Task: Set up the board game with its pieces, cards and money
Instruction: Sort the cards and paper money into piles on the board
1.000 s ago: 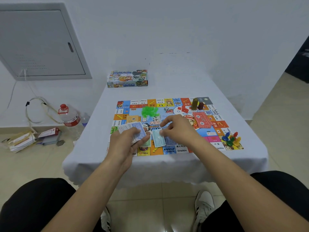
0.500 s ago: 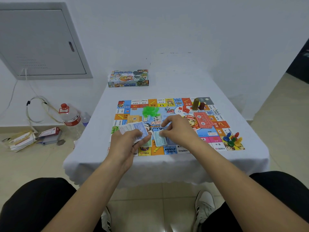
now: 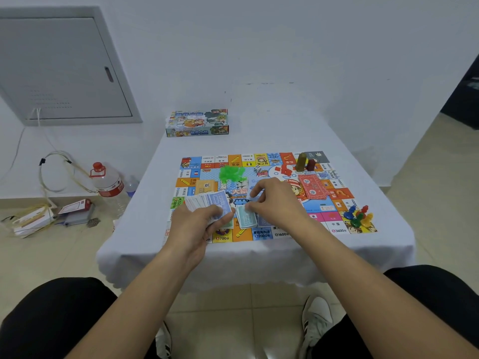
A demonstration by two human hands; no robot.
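Sorting money: left hand point(image 3: 201, 220) still gripping fanned banknotes point(image 3: 207, 202), right hand point(image 3: 274, 203) now pinching down onto teal note point(image 3: 246, 219) on board point(image 3: 321, 206); dealing into piles ongoing.

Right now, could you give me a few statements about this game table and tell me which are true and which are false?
1. The left hand grips a fanned stack of play money. True.
2. The game box lies on the floor. False: it sits at the far end of the table, beyond the board.
3. The coloured pawns are clustered on the board's near right corner. True.
4. The red card deck is in the right hand. False: it lies on the board, beside that hand.
5. A pile of green pieces sits on the board. True.
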